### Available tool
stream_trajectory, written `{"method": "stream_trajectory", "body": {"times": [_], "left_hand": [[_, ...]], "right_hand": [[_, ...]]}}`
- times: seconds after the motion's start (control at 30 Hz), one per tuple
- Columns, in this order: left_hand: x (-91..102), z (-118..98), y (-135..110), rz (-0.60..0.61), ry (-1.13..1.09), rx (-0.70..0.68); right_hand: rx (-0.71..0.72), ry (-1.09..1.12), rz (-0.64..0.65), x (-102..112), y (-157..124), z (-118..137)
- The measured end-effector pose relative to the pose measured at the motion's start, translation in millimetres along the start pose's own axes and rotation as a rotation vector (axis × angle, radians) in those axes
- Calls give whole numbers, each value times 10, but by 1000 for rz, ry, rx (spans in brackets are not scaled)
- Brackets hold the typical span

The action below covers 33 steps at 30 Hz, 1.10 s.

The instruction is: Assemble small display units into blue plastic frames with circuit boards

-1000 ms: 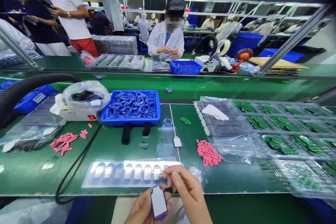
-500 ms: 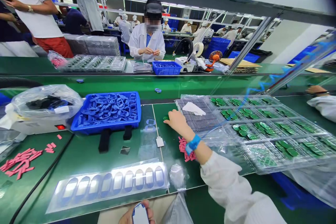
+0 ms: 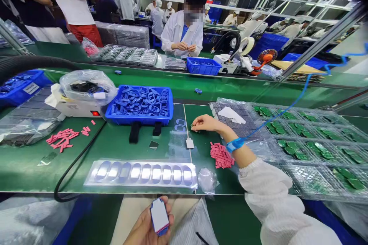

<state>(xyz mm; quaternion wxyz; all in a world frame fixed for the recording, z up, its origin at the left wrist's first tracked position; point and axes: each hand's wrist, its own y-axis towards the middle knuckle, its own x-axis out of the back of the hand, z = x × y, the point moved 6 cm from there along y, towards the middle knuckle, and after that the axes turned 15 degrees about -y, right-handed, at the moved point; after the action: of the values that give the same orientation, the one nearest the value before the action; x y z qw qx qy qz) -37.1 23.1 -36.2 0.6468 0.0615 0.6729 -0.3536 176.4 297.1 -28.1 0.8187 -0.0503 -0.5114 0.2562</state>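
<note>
Low in front of me, my left hand is closed around a small blue plastic housing. A white rectangular face fills most of this housing, with a pink strip along its lower edge. Over the bench, my right hand pinches a small greenish piece, probably a circuit board, mostly hidden by the fingertips. A blue wrist strap with a coiled cord circles that wrist. Close to this hand are a pile of pink strips, a small white square and a stack of grey strips.
A blue bin of blue plastic frames stands at the back left. Clear trays of green circuit boards cover the right. A sheet of oval films lies along the front edge. A black cable crosses the left; a co-worker sits opposite.
My view has shifted, so the bench appears further right and higher. My left hand has risen fully into view with the housing. My right hand stays over the bench, its fingers pinched on the greenish piece.
</note>
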Motion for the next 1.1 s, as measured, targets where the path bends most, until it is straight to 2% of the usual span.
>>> {"method": "stream_trajectory", "body": {"times": [0.13, 0.23, 0.3, 0.4, 0.5, 0.6, 0.77, 0.87, 1.0, 1.1], "left_hand": [[-166, 32, 28, 75, -50, -7], [-300, 54, 104, 98, -78, -35], [-382, 60, 156, 116, -88, -72], [-455, 62, 205, 123, -81, -139], [-437, 64, 211, 73, -45, -190], [-374, 63, 189, 16, -17, -230], [-307, 40, 144, -35, 64, -297], [-300, 35, 123, -60, 112, -307], [-280, 52, 100, -100, 165, -291], [-259, 54, 87, -95, 171, -300]], "right_hand": [[110, 226, -145, 62, -275, 213], [233, 375, -246, 46, -684, 590], [311, 426, -260, -45, -1005, 868], [478, 356, -356, -181, -1458, 1212], [580, 218, -485, -293, -1734, 1359], [633, 68, -555, -368, -1840, 1417], [678, -371, -703, -406, -1975, 1577], [671, -566, -715, -457, -2024, 1640], [645, -628, -696, -551, -2034, 1636], [566, -540, -749, -549, -2056, 1593]]}}
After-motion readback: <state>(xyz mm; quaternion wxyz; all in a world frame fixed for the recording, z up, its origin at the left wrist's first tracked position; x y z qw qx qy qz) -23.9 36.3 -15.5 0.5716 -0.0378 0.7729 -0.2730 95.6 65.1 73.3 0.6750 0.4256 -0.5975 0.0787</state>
